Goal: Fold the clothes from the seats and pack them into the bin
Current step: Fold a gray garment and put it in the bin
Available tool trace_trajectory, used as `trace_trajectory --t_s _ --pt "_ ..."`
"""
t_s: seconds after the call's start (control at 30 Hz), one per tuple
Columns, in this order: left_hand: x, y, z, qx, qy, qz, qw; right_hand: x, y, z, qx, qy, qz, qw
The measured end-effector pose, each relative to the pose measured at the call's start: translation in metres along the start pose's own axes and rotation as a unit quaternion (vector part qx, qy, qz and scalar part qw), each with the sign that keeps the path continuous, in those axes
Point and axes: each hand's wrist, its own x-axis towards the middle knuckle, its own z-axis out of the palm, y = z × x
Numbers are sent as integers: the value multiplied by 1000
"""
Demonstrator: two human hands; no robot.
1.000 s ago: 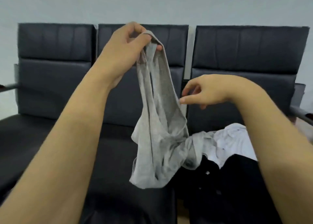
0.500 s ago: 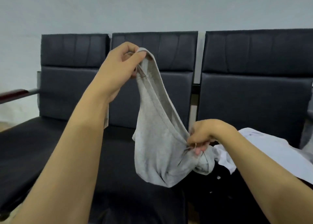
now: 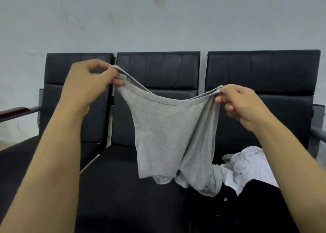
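Observation:
A grey top (image 3: 167, 137) hangs spread between both hands in front of the middle seat. My left hand (image 3: 88, 88) pinches its upper left corner, and my right hand (image 3: 241, 106) pinches the upper right corner. The neckline sags in a curve between them. The lower part of the top is bunched and trails down to the right seat. A white garment (image 3: 247, 167) lies crumpled on the right seat, with a black garment (image 3: 255, 206) in front of it. No bin is in view.
Three black padded seats (image 3: 158, 70) stand in a row against a pale wall. A dark red armrest (image 3: 15, 112) juts out at the far left, and a grey armrest (image 3: 317, 134) at the far right.
My right hand rose from the lower fabric and now pinches the upper right corner. The hands have pulled apart, so the top hangs spread wide instead of dangling from my left hand.

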Motion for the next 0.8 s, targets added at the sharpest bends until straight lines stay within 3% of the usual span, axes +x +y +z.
trace_trajectory --t_s 0.1,0.17,0.23,0.3,0.37,0.5,0.7,0.8 --pt "0 15 0 -59 39 12 997 -9 -27 2 62 16 -48 997" --pt "0 25 -2 -83 66 27 994 -18 -45 3 44 -2 -77 996" --pt "-3 36 -6 -103 74 35 991 -28 -58 6 -84 8 -108 991" --pt "-8 49 -9 -120 64 53 989 -38 -66 9 -237 28 -144 960" --pt "-16 62 -9 -120 33 81 989 -49 -75 18 -309 12 -169 936" --pt "-33 84 3 -68 -74 106 989 -71 -94 41 -323 -82 -226 916" --pt "-44 89 19 6 -227 120 967 -74 -92 60 -282 -123 -253 918" --pt "-41 78 24 33 -251 138 958 -70 -88 55 -264 -128 -237 926"
